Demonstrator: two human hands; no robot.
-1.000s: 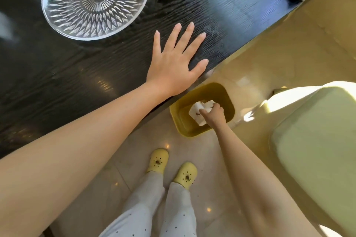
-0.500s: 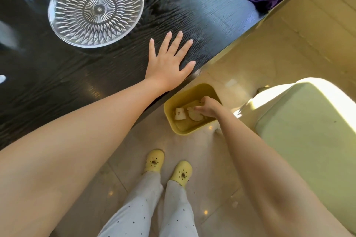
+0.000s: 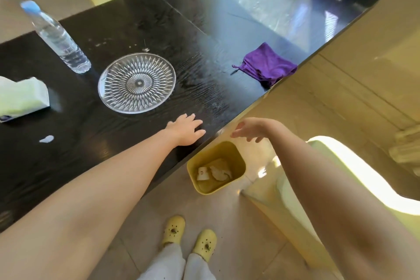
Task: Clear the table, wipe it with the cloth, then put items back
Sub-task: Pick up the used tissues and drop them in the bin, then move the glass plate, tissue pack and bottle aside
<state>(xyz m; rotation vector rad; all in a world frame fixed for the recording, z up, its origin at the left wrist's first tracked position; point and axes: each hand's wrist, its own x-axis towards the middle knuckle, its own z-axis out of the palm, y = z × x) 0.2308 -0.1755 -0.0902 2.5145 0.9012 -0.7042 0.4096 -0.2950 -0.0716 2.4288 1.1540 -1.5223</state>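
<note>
I see the purple cloth [image 3: 268, 65] bunched at the desk's right edge, well apart from both hands. Glass plate [image 3: 137, 83] sits mid-desk, with the bottle [image 3: 58, 38] standing behind it to the left. Tissue pack [image 3: 22, 96] is at far left, a white scrap [image 3: 46, 139] near it. Left hand [image 3: 185, 130] lies flat on the black desk [image 3: 91, 143] near the edge, fingers [image 3: 195, 121] straight, slightly apart. Right hand [image 3: 248, 128] is in the air over the yellow bin [image 3: 238, 159], fingers spread, holding nothing. The bin stands on the tiled floor [image 3: 238, 234], crumpled paper [image 3: 219, 173] inside. Yellow shoes [image 3: 173, 231] below, pale chair [image 3: 368, 173] at right.
</note>
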